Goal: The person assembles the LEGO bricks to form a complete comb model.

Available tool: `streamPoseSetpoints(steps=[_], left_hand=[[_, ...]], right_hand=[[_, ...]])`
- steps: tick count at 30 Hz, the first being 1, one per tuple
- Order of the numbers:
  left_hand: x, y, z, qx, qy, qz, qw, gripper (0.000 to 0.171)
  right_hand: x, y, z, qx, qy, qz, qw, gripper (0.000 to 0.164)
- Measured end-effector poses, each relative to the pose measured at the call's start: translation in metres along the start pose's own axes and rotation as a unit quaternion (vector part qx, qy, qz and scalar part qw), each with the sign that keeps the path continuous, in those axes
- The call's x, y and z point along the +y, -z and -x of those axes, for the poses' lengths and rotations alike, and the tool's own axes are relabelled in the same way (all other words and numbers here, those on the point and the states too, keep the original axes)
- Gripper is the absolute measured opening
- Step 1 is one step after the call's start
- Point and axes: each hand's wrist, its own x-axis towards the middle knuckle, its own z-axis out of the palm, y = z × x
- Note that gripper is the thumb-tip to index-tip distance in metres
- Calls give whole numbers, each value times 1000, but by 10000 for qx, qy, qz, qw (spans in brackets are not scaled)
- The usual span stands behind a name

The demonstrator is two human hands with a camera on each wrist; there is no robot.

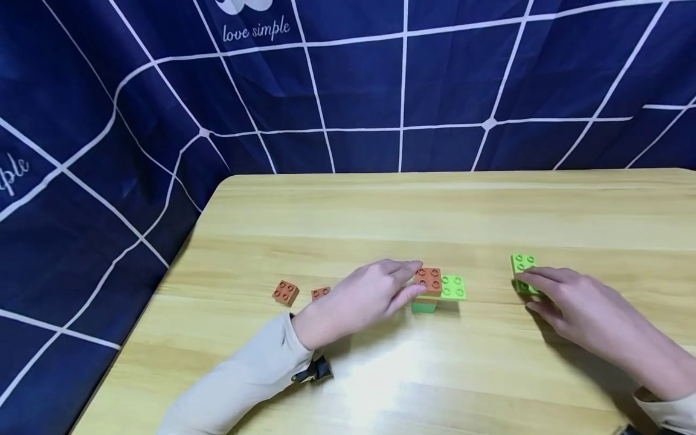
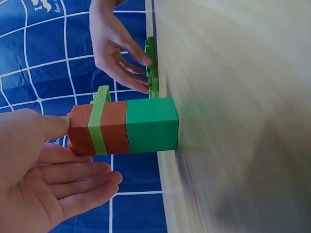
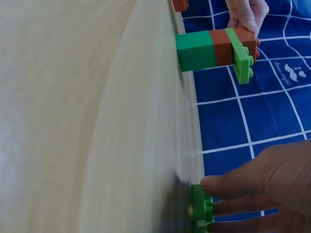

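Observation:
My left hand (image 1: 375, 291) pinches the orange top brick (image 1: 429, 281) of a small stack between thumb and index finger; its other fingers stretch out loosely below. Under that brick come a light green plate (image 2: 100, 111) that juts out to one side, another orange brick (image 2: 115, 126) and a green brick (image 2: 153, 125) at the bottom, standing on the table. Over on the right, my right hand (image 1: 582, 305) reaches with fairly straight fingers to green bricks (image 1: 523, 263) lying studs up. Its thumb tip is right at their edge in the right wrist view, and its fingers partly cover them.
Two loose orange bricks, one farther left (image 1: 285, 293) and one beside the left wrist (image 1: 320, 293), lie on the wooden table (image 1: 353, 217). A dark blue cloth with white lines (image 1: 359, 84) hangs behind the table and along its left side.

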Motion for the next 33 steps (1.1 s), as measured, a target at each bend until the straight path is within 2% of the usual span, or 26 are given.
streamPoseSetpoints(steps=[1,2,4,14,16,18,19,22,23,26,27,30,33], left_hand=[[1,0,0,8,-2,4,10000,44],[1,0,0,20,-13,-13,10000,44],[2,-1,0,46,-28,-9,10000,44],[3,-2,2,14,5,-164,9999,46],[3,-2,2,26,1,-167,9999,46],[2,-2,2,46,-12,-174,9998,46],[2,-3,2,46,-23,-185,9998,46],[2,-4,2,39,-43,-206,9998,46],[2,-5,2,38,-42,-200,9998,46],[2,-5,1,35,-19,-158,9999,47],[2,-5,1,31,-4,-132,9999,47],[2,-4,2,-4,35,-123,9999,47],[1,-5,2,-5,67,-92,9999,47]], right_hand=[[0,0,1,1,4,26,10000,31],[0,1,1,7,-5,47,10000,31],[-1,1,3,21,-33,68,10000,50],[-7,-1,4,-80,-212,200,9995,52],[-7,-2,3,-76,-177,188,9996,50],[-7,-3,2,4,-79,233,9997,23],[-7,-4,2,50,-36,257,9997,23],[-5,-6,3,205,156,234,9994,68],[-4,-7,3,258,227,253,9991,74],[-3,-6,2,339,353,229,9985,30],[-2,-6,2,342,363,239,9985,25],[-3,-6,1,329,332,238,9986,55],[-4,-6,1,299,274,223,9989,54]])
